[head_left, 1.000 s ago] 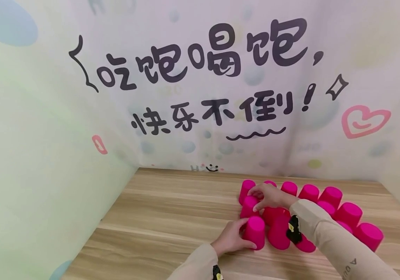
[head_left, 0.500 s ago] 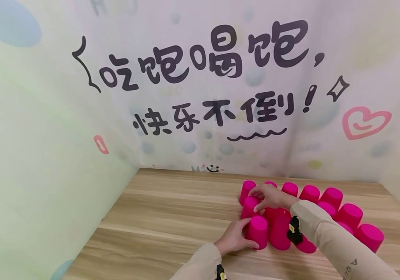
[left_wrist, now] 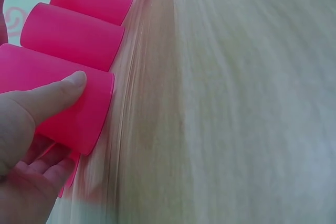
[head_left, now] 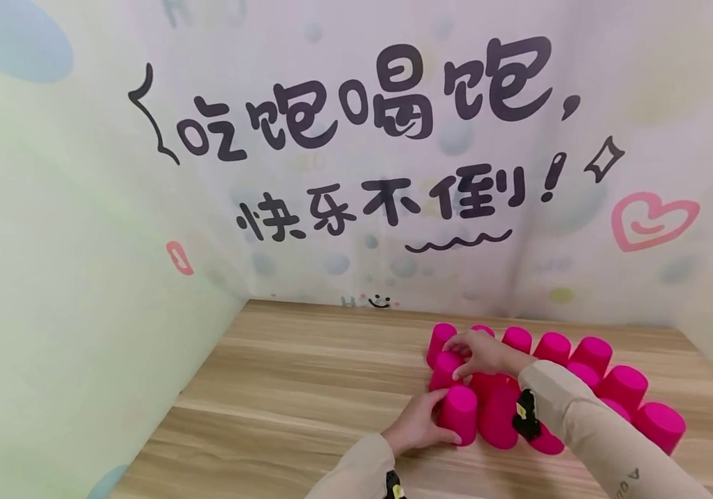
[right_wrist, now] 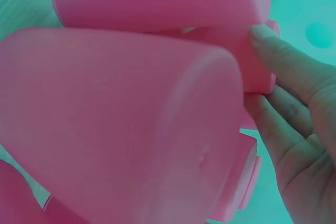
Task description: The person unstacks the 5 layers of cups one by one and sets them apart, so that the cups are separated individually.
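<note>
In the head view, my left hand (head_left: 415,423) grips an upside-down pink cup (head_left: 459,416) at the near left of the cup group. Its thumb lies along the cup's side in the left wrist view, with the fingers partly hidden behind. My right hand (head_left: 483,352) reaches across the group and holds another upturned pink cup (head_left: 443,374) just behind the first, thumb and finger on opposite sides. A third upturned cup (head_left: 440,346) stands beyond it. Under my right arm, a pink cup (head_left: 497,419) looks tipped; its far part is covered.
Several more upturned pink cups, including one at the near right (head_left: 660,426) and one at the back (head_left: 590,355), form rows on the wood-grain table (head_left: 281,388). A printed cloth wall (head_left: 344,270) closes off the back, and a pale wall (head_left: 82,291) stands left.
My left hand and its cup have shifted slightly to the right, then stopped. My right hand keeps its place on the cup behind.
</note>
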{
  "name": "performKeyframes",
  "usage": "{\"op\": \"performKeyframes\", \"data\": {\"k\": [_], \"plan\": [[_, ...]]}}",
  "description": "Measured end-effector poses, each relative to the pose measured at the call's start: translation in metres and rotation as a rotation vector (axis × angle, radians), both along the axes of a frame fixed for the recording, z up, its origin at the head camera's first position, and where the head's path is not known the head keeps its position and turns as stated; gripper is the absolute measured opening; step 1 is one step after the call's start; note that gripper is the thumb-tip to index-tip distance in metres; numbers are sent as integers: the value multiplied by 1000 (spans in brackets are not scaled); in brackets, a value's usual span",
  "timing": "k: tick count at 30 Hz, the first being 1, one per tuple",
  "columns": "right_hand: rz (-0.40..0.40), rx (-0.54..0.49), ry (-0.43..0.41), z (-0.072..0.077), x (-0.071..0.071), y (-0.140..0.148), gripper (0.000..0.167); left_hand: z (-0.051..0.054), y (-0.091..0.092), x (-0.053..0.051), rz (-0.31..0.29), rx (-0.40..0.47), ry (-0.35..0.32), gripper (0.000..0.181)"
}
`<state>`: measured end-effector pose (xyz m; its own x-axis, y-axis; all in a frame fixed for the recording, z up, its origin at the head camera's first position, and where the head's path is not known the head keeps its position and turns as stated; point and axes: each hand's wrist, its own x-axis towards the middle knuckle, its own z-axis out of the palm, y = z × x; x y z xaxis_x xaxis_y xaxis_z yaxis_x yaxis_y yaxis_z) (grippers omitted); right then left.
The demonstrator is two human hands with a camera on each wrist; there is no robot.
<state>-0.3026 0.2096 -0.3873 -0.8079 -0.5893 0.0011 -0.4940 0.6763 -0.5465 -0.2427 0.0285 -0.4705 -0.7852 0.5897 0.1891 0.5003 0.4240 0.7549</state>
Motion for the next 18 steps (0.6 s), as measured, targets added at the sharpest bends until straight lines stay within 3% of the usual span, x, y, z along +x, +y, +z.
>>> {"op": "performKeyframes", "data": {"k": [8, 18], "plan": [[-28, 5, -26, 1, -1, 3, 50, 3, 1, 1, 19, -14, -75, 63], [-22, 47, 39, 0, 4, -2, 47, 1, -1, 1, 32, 41, -165, 62]]}}
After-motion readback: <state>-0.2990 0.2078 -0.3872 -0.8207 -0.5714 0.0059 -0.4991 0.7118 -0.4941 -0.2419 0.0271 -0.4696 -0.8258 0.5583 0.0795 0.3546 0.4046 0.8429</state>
